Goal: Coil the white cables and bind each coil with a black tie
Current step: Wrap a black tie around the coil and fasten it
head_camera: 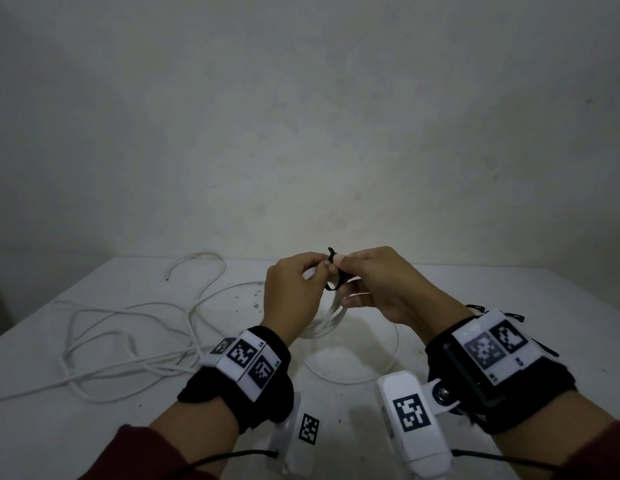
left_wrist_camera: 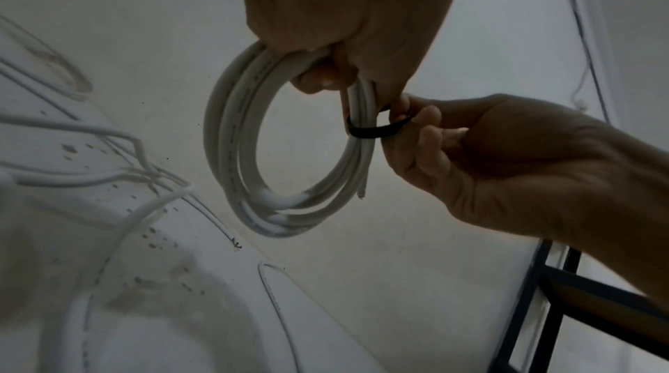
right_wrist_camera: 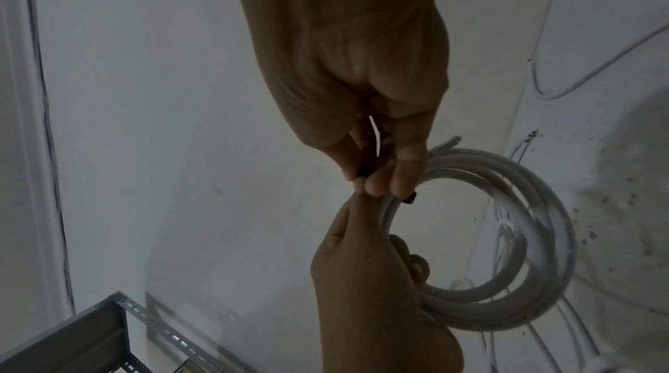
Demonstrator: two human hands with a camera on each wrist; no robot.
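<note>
A coil of white cable [left_wrist_camera: 246, 156] [right_wrist_camera: 506, 236] [head_camera: 331, 318] hangs above the white table [head_camera: 509, 296]. My left hand [head_camera: 294, 289] [left_wrist_camera: 344, 21] [right_wrist_camera: 362, 279] grips the top of the coil. A black tie [left_wrist_camera: 376, 130] [head_camera: 333, 271] is looped around the coil's strands just below that grip. My right hand [head_camera: 374, 282] [right_wrist_camera: 369, 133] [left_wrist_camera: 488, 156] pinches the tie's ends next to the left fingers. The tie's tip [head_camera: 331, 252] sticks up above the fingertips. The join of the tie is hidden by the fingers.
Loose white cables [head_camera: 128, 341] sprawl over the left half of the table, one end [head_camera: 168, 278] curling toward the back. Another thin cable loop [head_camera: 353, 375] lies under my hands. Black ties [head_camera: 478, 308] lie behind my right wrist. A metal shelf frame [right_wrist_camera: 90, 330] stands beside the table.
</note>
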